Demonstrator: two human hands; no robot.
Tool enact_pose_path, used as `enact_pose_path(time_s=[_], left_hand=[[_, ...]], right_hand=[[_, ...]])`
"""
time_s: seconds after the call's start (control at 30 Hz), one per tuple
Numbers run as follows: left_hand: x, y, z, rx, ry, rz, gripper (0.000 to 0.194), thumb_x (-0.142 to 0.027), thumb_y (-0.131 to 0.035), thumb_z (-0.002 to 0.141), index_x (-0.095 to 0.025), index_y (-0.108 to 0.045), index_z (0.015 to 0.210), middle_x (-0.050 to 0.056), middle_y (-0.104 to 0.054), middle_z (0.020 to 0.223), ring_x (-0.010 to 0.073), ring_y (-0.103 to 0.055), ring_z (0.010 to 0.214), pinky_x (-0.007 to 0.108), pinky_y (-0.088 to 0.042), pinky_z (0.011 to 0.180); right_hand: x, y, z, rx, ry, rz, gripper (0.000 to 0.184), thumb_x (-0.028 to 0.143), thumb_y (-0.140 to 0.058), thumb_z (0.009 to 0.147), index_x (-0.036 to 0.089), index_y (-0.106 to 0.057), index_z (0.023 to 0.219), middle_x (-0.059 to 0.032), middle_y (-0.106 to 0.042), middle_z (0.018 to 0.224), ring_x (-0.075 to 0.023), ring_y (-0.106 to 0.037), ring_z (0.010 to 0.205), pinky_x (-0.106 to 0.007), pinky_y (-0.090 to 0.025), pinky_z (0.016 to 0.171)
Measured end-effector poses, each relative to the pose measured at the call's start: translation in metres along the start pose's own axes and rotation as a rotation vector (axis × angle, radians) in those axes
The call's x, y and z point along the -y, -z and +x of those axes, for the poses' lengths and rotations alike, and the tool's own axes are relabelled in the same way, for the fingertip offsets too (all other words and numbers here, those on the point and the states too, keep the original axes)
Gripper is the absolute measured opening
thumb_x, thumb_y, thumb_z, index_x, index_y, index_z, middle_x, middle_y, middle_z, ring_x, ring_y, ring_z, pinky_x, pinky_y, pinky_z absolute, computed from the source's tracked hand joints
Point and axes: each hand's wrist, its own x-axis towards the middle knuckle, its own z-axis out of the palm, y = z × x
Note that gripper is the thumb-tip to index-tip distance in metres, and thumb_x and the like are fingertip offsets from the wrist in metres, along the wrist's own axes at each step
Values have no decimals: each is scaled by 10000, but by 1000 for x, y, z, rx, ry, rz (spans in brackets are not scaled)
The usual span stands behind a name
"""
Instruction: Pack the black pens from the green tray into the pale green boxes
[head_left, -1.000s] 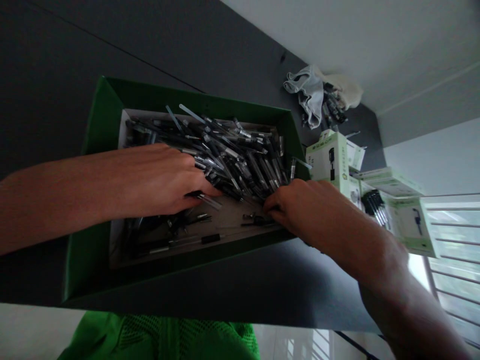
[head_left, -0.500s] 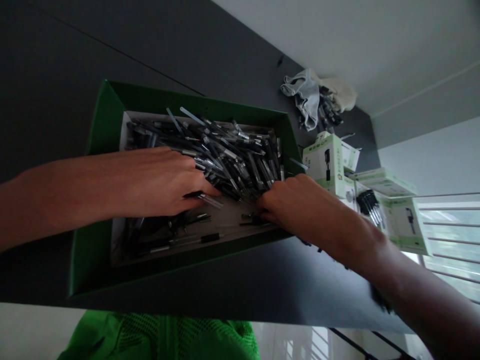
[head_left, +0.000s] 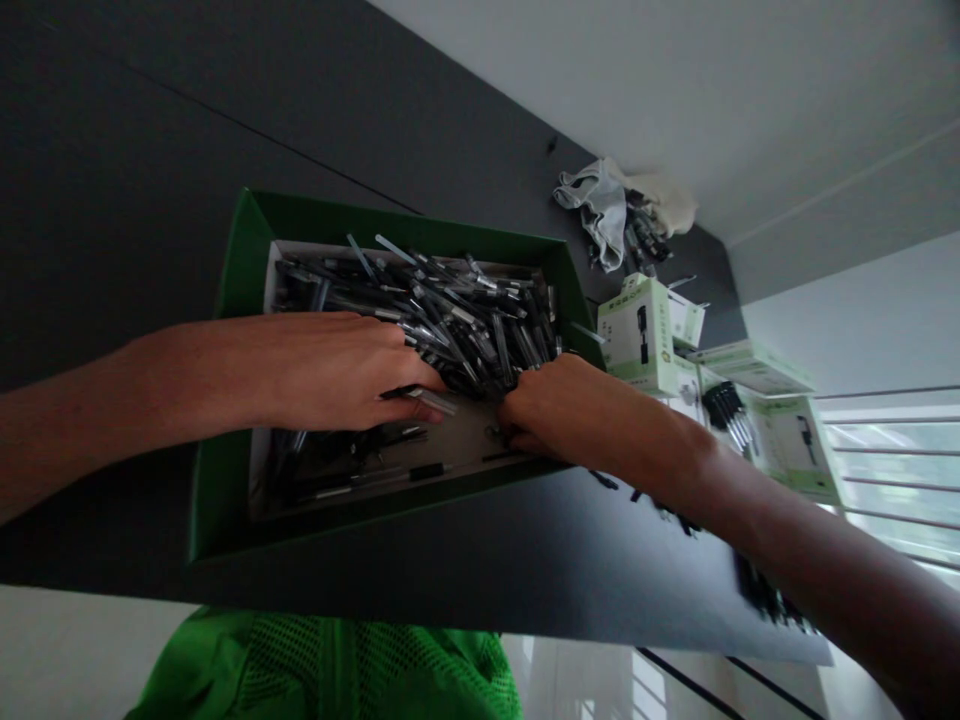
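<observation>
Apparently box [head_left: 322, 220] corrals loose pens [head_left: 457, 315], heaped toward its far side. Left hand [head_left: 337, 370] inside box, thumb and fingers pinching pen [head_left: 435, 401], end jutting free. Right hand [head_left: 559, 405] curled inside box's right end; fingertips hidden, cannot tell what they grip.

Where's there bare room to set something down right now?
The dark table is bare beyond the green box, and along the strip between box and near edge. Inside, a small floor patch shows between left hand and right hand. It's crowded where pens heap and around the cartons.
</observation>
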Motion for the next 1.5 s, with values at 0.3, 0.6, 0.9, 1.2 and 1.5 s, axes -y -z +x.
enact_pose_path(time_s=[0.3, 0.6, 0.9, 1.2, 1.5], left_hand=[[-19, 22, -2, -222, -68, -209, 362, -414, -357, 1099, -187, -595, 949, 0, -595, 674, 171, -543, 607, 303, -374, 618], [-12, 17, 2, 58, -180, -18, 371, -458, -353, 1131, -204, -618, 1070, 5, -669, 720, 184, -618, 598, 311, -375, 595], [0, 7, 6, -44, -318, 168, 316, -419, -434, 1117, -207, -665, 1077, 22, -758, 779, 171, -641, 589, 297, -357, 542], [-10, 14, 6, -12, -250, 214, 301, -426, -503, 1101, -210, -697, 1177, 16, -798, 873, 157, -652, 582, 277, -356, 527], [-3, 14, 7, 3, -293, 142, 406, -534, -518, 1084, -201, -710, 953, 20, -754, 781, 171, -691, 641, 258, -403, 567]], right_hand=[[-21, -4, -11, -212, -25, 304, 96, 224, -689, 889, 181, -769, 918, -33, -717, 699, -165, -635, 603, -272, -356, 582], [0, 10, -28, -933, 108, 1005, 93, 268, -684, 976, 185, -707, 1013, 109, -470, 541, -52, -343, 440, -220, -244, 428], [16, 27, -16, -994, 107, 836, 77, 197, -713, 951, 192, -757, 1013, 104, -478, 563, -57, -357, 478, -228, -331, 500], [15, 23, -19, -907, 106, 855, 268, 228, -704, 963, 199, -755, 1225, 79, -559, 617, -78, -446, 531, -241, -367, 556], [24, 10, -2, -883, 96, 1053, 124, 284, -737, 963, 166, -714, 994, 42, -610, 716, -79, -505, 606, -227, -417, 587]])
